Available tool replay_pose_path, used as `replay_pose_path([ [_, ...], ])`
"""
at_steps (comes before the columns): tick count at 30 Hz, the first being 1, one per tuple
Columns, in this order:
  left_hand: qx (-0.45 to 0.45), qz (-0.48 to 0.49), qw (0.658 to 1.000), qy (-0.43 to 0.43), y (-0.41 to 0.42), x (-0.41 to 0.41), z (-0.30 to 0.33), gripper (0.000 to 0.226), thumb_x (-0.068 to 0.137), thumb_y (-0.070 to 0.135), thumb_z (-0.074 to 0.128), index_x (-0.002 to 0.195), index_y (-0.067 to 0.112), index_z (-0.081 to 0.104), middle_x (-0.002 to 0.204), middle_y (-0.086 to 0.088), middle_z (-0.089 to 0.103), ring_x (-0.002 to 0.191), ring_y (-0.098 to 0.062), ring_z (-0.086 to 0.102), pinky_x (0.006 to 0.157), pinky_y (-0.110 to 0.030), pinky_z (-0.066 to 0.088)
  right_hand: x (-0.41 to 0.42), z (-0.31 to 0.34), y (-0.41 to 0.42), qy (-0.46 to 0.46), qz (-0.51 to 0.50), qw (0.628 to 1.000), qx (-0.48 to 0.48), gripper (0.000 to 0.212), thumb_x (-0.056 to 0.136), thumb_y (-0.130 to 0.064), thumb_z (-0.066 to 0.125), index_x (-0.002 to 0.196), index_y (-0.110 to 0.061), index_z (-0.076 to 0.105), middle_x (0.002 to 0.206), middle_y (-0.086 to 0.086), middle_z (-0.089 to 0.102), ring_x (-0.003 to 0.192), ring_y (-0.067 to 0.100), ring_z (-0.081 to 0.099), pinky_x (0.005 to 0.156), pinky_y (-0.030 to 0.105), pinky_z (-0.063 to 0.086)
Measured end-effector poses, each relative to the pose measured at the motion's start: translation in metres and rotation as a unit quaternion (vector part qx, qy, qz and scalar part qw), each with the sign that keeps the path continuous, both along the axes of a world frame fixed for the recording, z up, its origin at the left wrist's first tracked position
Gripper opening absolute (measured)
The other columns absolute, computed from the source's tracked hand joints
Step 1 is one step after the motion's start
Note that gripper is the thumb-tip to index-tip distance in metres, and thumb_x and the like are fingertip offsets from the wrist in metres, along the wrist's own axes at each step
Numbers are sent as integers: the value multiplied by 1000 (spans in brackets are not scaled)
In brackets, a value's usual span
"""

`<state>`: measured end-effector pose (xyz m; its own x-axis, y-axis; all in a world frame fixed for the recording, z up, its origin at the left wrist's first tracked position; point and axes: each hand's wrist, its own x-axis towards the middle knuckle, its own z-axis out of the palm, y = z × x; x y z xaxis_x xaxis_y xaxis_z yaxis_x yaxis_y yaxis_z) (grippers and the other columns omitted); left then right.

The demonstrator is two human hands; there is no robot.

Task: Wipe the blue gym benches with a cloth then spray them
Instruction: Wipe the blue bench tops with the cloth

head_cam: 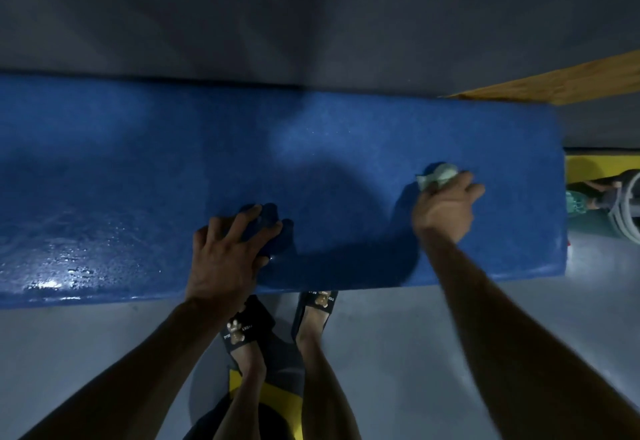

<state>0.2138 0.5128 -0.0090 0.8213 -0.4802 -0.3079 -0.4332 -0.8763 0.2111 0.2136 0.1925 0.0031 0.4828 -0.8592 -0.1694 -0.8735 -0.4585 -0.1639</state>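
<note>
A long blue gym bench [145, 169] runs across the view, its right end at the frame's right. Its left part glistens wet. My right hand [446, 207] grips a bunched pale green cloth [438, 175] and holds it down on the bench top near the right end. My left hand [228, 249] rests on the bench near its front edge, fingers spread and bent at the tips, holding nothing. No spray bottle shows clearly.
My feet in dark sandals [313, 304] stand on the grey floor [415, 335] in front of the bench. A wooden board [554, 86] lies behind the right end. Beyond that end are a yellow surface [588, 166], hoses [623, 211] and a teal object [575, 202].
</note>
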Motion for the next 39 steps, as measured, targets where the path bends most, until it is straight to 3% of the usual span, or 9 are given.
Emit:
replay_pose_path([
  [3,-6,3,1000,5,-2,2,5,63,74,35,76,132,41,52,143,0,45,110,-32,41,85,-50,42,6,-3,80,-23,195,980,29,39,87,-24,58,122,-11,44,123,13,43,79,38,62,58,35,42],
  [8,-24,2,1000,-6,-8,28,13,79,63,30,86,134,39,52,135,0,50,110,-31,48,85,-47,43,17,6,43,7,581,814,-20,45,77,-24,59,121,-15,52,115,14,54,63,35,62,51,38,50],
  [13,14,2,1000,-16,-7,62,15,98,60,35,87,146,36,40,154,-4,35,131,-35,39,96,-52,37,25,1,-49,37,206,977,-30,48,91,-27,52,131,-4,38,132,21,39,85,46,61,69,44,47],
  [16,42,4,999,-5,-8,66,12,97,60,39,87,145,38,41,156,-2,32,132,-34,37,97,-52,37,32,-5,-1,-3,62,998,-4,44,91,-28,53,127,-6,39,129,18,39,87,45,61,70,44,47],
  [19,48,8,999,-3,-10,64,12,97,58,39,88,144,39,42,155,-2,34,131,-34,38,95,-52,38,36,-10,76,-48,226,972,30,40,89,-26,56,124,-13,40,123,17,48,80,40,62,58,37,47],
  [23,52,10,999,-1,-11,69,11,98,54,40,90,141,41,43,152,-1,35,129,-34,38,94,-52,38,37,-3,79,-26,560,828,2,41,80,-27,59,116,-17,43,114,16,53,57,35,59,44,35,46],
  [29,46,21,999,0,-13,71,10,96,50,39,91,136,39,49,149,-1,38,125,-35,41,92,-51,39,51,2,-47,31,233,971,-31,50,92,-29,52,135,-7,36,135,20,38,85,45,61,68,42,45],
  [33,53,22,998,4,-14,71,11,96,52,40,91,136,39,45,150,-1,36,126,-35,38,93,-52,38,62,-6,4,-1,100,995,-15,44,89,-28,55,126,-10,38,128,15,39,83,42,61,65,38,42],
  [39,60,20,998,13,-17,78,10,98,46,41,91,132,40,46,145,-2,38,120,-36,42,90,-51,40,62,-3,80,-36,531,846,15,36,81,-22,59,116,-18,49,118,14,51,64,32,60,47,32,43],
])
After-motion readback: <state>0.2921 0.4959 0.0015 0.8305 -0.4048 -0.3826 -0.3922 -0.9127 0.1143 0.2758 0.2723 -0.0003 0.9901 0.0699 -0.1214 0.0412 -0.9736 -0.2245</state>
